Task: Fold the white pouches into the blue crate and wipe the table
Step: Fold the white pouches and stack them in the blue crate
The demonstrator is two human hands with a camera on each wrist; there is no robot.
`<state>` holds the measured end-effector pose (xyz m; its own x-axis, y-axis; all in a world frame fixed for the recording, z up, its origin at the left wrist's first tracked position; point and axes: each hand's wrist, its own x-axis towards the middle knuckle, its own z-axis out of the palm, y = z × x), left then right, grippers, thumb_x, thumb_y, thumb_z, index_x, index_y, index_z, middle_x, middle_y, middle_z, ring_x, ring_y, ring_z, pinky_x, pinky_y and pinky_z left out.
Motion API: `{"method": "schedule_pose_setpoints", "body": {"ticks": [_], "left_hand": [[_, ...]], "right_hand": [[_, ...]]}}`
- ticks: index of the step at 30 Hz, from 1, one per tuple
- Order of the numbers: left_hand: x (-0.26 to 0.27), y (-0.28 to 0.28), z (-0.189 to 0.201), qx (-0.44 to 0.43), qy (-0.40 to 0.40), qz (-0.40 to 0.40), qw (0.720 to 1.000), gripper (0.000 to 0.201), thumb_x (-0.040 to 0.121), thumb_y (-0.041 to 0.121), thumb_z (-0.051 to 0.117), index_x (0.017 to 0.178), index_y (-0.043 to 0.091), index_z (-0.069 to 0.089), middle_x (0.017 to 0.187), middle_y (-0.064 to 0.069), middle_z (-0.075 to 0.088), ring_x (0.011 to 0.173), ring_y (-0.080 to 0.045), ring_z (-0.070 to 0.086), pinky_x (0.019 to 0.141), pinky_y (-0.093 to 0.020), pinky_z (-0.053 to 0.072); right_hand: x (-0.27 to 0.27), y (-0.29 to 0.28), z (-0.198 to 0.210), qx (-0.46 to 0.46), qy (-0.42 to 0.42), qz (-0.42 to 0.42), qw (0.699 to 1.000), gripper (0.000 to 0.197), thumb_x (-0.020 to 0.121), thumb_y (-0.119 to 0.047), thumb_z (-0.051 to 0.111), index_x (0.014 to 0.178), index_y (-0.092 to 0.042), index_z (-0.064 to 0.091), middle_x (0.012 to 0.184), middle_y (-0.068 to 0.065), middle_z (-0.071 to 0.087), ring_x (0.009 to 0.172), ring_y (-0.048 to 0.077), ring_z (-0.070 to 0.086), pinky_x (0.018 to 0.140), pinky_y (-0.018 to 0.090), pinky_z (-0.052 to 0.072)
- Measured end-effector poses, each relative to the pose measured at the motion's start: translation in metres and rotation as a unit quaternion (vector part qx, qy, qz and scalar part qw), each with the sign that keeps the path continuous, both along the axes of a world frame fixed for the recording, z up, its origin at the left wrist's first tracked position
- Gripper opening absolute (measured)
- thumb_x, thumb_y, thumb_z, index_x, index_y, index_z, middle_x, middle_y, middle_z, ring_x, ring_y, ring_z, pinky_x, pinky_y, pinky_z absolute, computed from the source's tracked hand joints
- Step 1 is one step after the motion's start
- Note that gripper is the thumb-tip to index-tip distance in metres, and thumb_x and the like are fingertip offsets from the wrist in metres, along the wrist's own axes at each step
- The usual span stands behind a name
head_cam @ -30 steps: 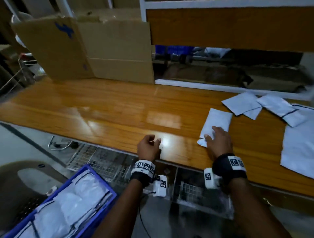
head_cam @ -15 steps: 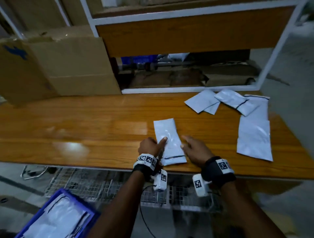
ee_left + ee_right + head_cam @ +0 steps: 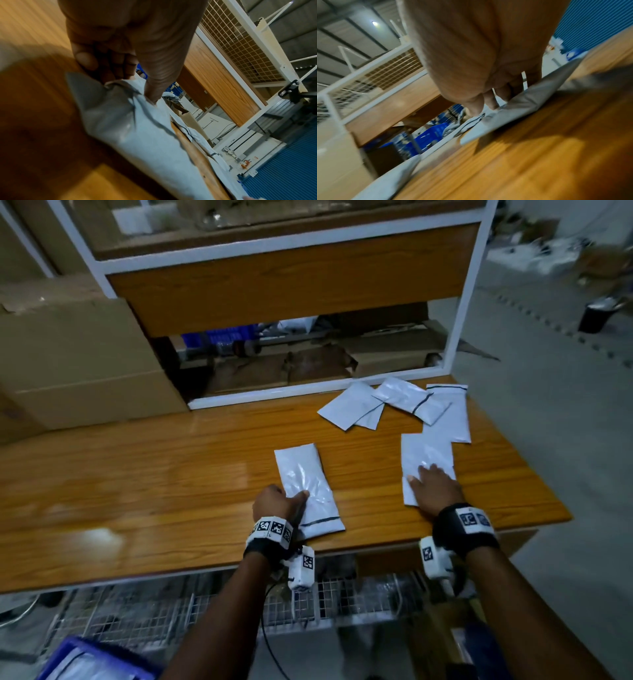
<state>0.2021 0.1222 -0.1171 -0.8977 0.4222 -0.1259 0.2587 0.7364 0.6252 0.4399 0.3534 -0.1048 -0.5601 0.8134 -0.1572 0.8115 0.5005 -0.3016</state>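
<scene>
At the lower left, below the table edge, we see a corner of the blue crate (image 3: 99, 660) with white pouches already inside. Behind it, cardboard boxes (image 3: 78, 361) stand at the back left of the wooden table (image 3: 154, 474). Moving right, the left hand (image 3: 277, 503) pinches the left edge of a white pouch (image 3: 308, 487) near the front of the table; the left wrist view shows the thumb (image 3: 154, 81) on top and curled fingers (image 3: 85, 59) beneath its lifted edge. Further right, the right hand (image 3: 435, 486) lies with fingers spread flat on a second pouch (image 3: 426, 460), pressing it to the table, nothing gripped. Behind that hand, a loose pile of pouches (image 3: 397, 404) overlaps near the white shelf frame (image 3: 462, 302).
</scene>
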Motion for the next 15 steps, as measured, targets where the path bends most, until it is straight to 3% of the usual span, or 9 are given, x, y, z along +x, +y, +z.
{"method": "schedule_pose_setpoints", "body": {"ticks": [4, 7, 10, 12, 15], "left_hand": [[-0.006, -0.012, 0.000, 0.006, -0.010, 0.015, 1.000, 0.052, 0.064, 0.064, 0.076, 0.065, 0.014, 0.061, 0.060, -0.002, 0.063, 0.057, -0.023, 0.060, 0.048, -0.023, 0.036], [-0.018, -0.034, -0.001, 0.023, -0.023, 0.053, 0.998, 0.053, 0.062, 0.063, 0.079, 0.065, 0.012, 0.064, 0.059, -0.002, 0.065, 0.057, -0.023, 0.063, 0.048, -0.023, 0.040], [-0.030, -0.063, -0.001, 0.023, -0.020, 0.077, 0.997, 0.053, 0.063, 0.062, 0.080, 0.062, 0.011, 0.065, 0.058, -0.003, 0.065, 0.055, -0.023, 0.063, 0.048, -0.023, 0.041], [-0.035, -0.083, -0.001, 0.035, -0.017, 0.100, 0.994, 0.052, 0.063, 0.061, 0.080, 0.062, 0.012, 0.062, 0.057, -0.003, 0.064, 0.053, -0.022, 0.061, 0.045, -0.022, 0.037], [-0.041, -0.111, -0.004, 0.046, -0.005, 0.127, 0.991, 0.053, 0.065, 0.059, 0.080, 0.066, 0.011, 0.058, 0.058, -0.004, 0.060, 0.053, -0.022, 0.057, 0.044, -0.023, 0.031]], "right_hand": [[-0.035, -0.061, -0.004, 0.008, 0.037, 0.093, 0.995, 0.043, 0.103, -0.029, 0.037, 0.144, -0.019, 0.044, 0.156, 0.005, 0.034, 0.142, 0.023, 0.033, 0.113, 0.039, 0.029], [-0.064, -0.091, -0.007, -0.032, 0.087, 0.151, 0.984, 0.037, 0.102, -0.026, 0.043, 0.137, -0.020, 0.054, 0.152, 0.003, 0.043, 0.140, 0.020, 0.038, 0.112, 0.039, 0.033], [-0.081, -0.100, -0.001, -0.024, 0.166, 0.058, 0.984, 0.039, 0.093, -0.034, 0.060, 0.130, -0.021, 0.058, 0.140, 0.004, 0.055, 0.128, 0.029, 0.049, 0.105, 0.042, 0.042], [-0.087, -0.098, 0.003, 0.009, 0.127, -0.021, 0.992, 0.057, 0.081, -0.050, 0.069, 0.129, -0.024, 0.051, 0.134, 0.011, 0.053, 0.123, 0.035, 0.046, 0.100, 0.047, 0.041], [-0.099, -0.103, 0.004, -0.063, 0.050, -0.048, 0.996, 0.100, 0.064, -0.064, 0.077, 0.143, -0.021, 0.033, 0.145, 0.017, 0.038, 0.134, 0.040, 0.033, 0.103, 0.051, 0.035]]}}
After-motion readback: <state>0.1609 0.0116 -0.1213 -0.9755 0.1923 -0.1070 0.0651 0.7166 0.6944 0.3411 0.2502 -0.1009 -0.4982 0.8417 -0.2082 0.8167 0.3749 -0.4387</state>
